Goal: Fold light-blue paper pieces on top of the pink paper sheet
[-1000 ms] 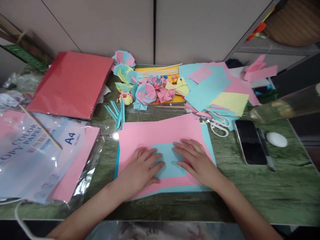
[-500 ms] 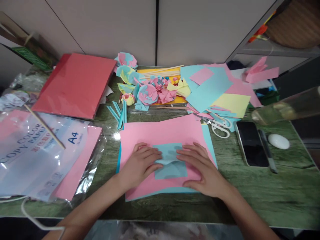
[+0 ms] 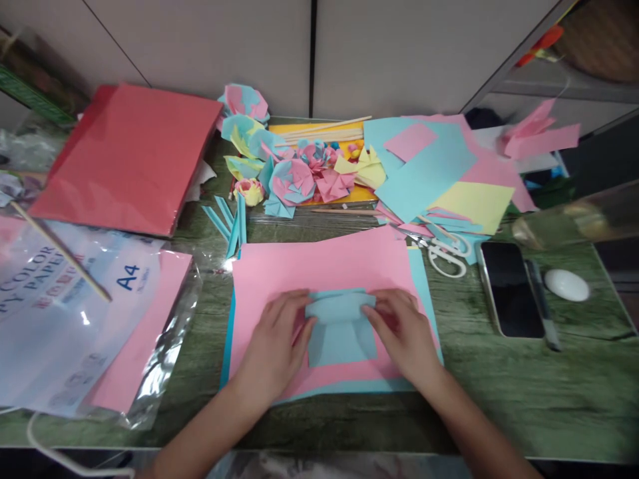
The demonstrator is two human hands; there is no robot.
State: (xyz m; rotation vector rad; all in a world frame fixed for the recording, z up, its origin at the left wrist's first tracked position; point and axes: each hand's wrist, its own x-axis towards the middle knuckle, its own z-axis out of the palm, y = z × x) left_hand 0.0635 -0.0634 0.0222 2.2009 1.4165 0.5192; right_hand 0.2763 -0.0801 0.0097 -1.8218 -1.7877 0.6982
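A light blue sheet of paper [image 3: 342, 342] lies on a larger pink sheet [image 3: 319, 266], its far part folded over toward me. My left hand [image 3: 279, 339] pinches the left end of the folded part between thumb and fingers. At the right end, my right hand [image 3: 407, 336] grips the same fold, thumb on the near side. Beneath the pink sheet, edges of blue paper [image 3: 424, 293] stick out.
Beyond the sheets lie folded paper flowers [image 3: 294, 179], wooden sticks [image 3: 324, 136] and loose coloured paper [image 3: 429, 166]. White-handled scissors [image 3: 446, 256], a phone [image 3: 512, 289] and a white mouse [image 3: 566, 285] sit to the right. A red paper pack [image 3: 130, 159] and a copy paper bag [image 3: 74, 319] are left.
Both hands have gone from lying fairly flat on the blue paper to pinching its far part at each end. That part is now lifted and folded toward me. The view has shifted slightly.
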